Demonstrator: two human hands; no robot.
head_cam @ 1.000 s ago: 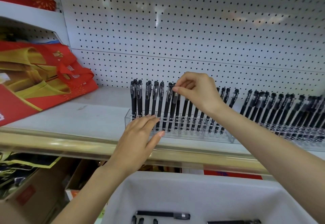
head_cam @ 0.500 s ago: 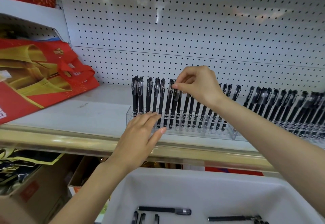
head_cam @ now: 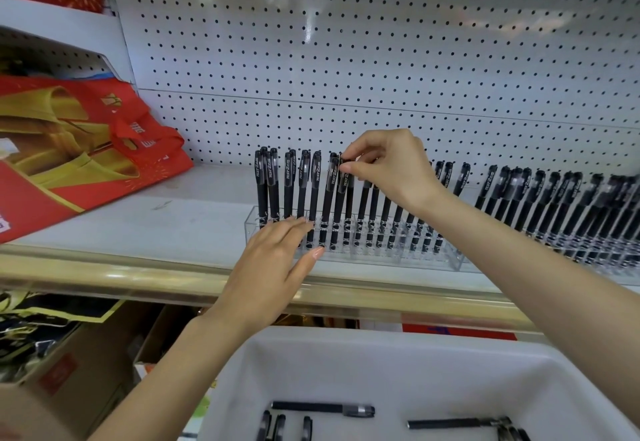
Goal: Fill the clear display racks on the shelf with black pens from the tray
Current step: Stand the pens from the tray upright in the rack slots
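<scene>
Our right hand [head_cam: 391, 167] pinches a pen [head_cam: 341, 198] into the nearly full rack [head_cam: 450, 262], left hand [head_cam: 273, 260] flat against it; spare pens [head_cam: 322, 408] wait in the tray [head_cam: 346, 343].

The pale shelf [head_cam: 194, 229] with a gold front rail [head_cam: 104, 276] carries a clear rack [head_cam: 450, 262] of upright black pens [head_cam: 313, 195]. A second rack [head_cam: 568, 250] stands just beside it at right, and red-and-gold bags [head_cam: 69, 150] lie at left.
</scene>
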